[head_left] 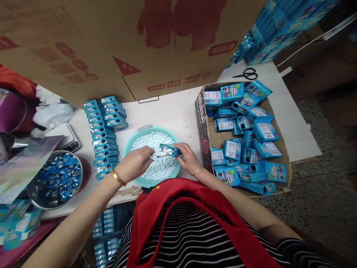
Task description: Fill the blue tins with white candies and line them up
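Note:
A teal basin (131, 143) full of small pale blue candies (152, 141) stands on the white table in front of me. Over it my right hand (189, 158) holds a small blue box (170, 149) lying on its side, with several candies in its open face. My left hand (137, 163), with a gold bangle on the wrist, cups candies against the box's left end. Left of the basin, filled blue boxes (105, 136) lie stacked in two rows.
A cardboard tray (205, 137) of loose blue boxes sits at the right. A metal bowl (57, 178) of blue lids is at the left beside a scale (68, 136). A big carton wall (139, 48) stands behind; scissors (247, 74) lie far right.

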Available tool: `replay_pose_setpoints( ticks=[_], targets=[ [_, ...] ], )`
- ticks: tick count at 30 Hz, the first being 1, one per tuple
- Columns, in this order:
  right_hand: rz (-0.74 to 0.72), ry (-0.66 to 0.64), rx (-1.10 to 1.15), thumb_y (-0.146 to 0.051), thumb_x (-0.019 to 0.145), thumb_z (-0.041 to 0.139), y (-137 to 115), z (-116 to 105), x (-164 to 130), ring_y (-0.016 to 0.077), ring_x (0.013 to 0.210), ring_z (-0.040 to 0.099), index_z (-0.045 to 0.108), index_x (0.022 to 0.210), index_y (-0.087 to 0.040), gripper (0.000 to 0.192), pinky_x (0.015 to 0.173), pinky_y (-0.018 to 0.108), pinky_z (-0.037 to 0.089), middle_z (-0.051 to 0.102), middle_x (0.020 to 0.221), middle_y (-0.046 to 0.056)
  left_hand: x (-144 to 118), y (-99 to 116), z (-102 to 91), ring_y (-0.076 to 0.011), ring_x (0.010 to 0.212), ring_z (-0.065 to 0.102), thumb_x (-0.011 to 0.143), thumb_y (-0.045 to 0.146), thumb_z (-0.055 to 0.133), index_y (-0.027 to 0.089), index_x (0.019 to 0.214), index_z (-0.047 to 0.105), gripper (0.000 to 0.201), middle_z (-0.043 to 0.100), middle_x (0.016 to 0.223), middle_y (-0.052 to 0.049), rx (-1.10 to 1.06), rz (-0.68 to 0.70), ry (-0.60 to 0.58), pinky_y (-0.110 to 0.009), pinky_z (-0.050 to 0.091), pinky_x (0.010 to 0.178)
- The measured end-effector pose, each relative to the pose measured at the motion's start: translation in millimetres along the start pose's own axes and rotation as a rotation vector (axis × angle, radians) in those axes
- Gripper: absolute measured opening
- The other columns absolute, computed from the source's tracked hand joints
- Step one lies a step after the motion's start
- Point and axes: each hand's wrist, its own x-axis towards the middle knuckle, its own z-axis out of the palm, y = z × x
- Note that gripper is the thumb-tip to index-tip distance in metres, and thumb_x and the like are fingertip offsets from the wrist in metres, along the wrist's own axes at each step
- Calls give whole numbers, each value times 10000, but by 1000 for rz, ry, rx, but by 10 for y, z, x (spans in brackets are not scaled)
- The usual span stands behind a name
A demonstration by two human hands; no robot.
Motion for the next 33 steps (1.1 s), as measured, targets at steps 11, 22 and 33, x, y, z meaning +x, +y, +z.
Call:
replay_pose_setpoints(
  ticks=[11,22,33],
  targets=[
    [-45,7,56,-78,803,486,61,142,-51,253,1098,541,482,1222,-229,445,1000,504,447,581,1138,105,-84,363,-343,-244,848,615,910,131,401,161,1026,603,235,625,915,-90,442,-156,-98,-356,496,701],
    [83,43,132,-140,824,525,130,-42,-76,246,1083,557,504,1181,-243,372,980,471,462,584,1126,88,-110,-891,1182,-226,985,600,857,48,365,123,988,602,280,622,1017,-142,178,-337,-362,-358,481,849],
    [179,136,56,-245,860,571,148,-189,-75,233,996,580,531,1126,-222,270,894,408,485,603,1060,79,440,-376,1977,-226,1048,586,858,111,425,127,1181,501,331,577,1172,-157,-241,-233,-92,-371,466,939]
  ],
)
